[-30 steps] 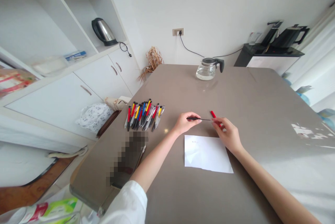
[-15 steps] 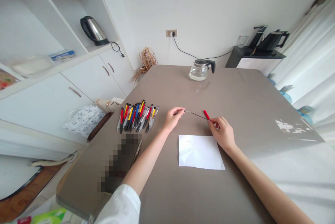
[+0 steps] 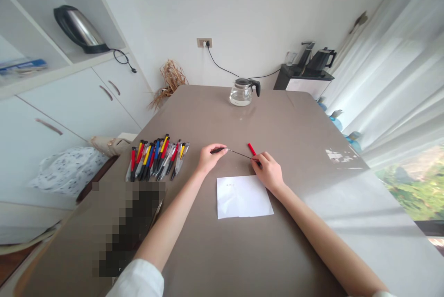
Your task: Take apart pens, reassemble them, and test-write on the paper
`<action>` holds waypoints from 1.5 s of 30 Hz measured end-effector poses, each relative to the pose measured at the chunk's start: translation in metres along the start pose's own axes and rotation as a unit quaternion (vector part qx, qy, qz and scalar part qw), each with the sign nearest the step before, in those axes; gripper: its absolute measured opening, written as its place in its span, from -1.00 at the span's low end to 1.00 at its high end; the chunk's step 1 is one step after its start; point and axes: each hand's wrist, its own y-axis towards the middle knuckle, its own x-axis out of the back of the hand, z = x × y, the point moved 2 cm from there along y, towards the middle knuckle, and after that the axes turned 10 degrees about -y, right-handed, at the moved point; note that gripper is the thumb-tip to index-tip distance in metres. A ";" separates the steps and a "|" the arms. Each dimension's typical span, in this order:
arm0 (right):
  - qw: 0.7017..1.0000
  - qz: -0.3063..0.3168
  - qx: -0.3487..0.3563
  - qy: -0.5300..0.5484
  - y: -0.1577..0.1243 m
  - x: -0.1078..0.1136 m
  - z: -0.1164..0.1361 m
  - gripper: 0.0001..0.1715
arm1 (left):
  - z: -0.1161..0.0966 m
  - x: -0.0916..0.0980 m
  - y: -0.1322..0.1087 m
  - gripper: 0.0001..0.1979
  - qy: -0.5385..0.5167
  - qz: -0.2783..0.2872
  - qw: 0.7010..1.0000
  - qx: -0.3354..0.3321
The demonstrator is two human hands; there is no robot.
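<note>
My left hand (image 3: 209,159) is closed, thumb and fingers pinching a short black pen grip (image 3: 217,150). From it a thin dark ink refill (image 3: 242,154) runs across to my right hand (image 3: 269,172), whose fingertips are closed on its other end. Part of a small black piece shows at the right fingers; they hide most of it. Just beyond the right hand, a red pen barrel (image 3: 251,149) lies on the table. A sheet of white paper (image 3: 244,197) with faint small writing lies nearer to me, below both hands.
Several assembled pens (image 3: 157,158) in red, yellow, blue and clear lie in a row at the left. A blurred-out dark object (image 3: 133,230) is beside my left forearm. Farther back on the table (image 3: 194,116) stands a glass teapot (image 3: 242,93) with some clear liquid.
The view has turned right, so everything sits farther left. More of the black grip shows in my left hand. The refill still spans both hands.
</note>
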 end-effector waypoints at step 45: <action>0.988 0.102 -0.023 -0.117 -0.001 0.001 0.022 -0.69 | -0.005 -0.021 -0.012 -0.76 0.098 0.037 0.994 -0.031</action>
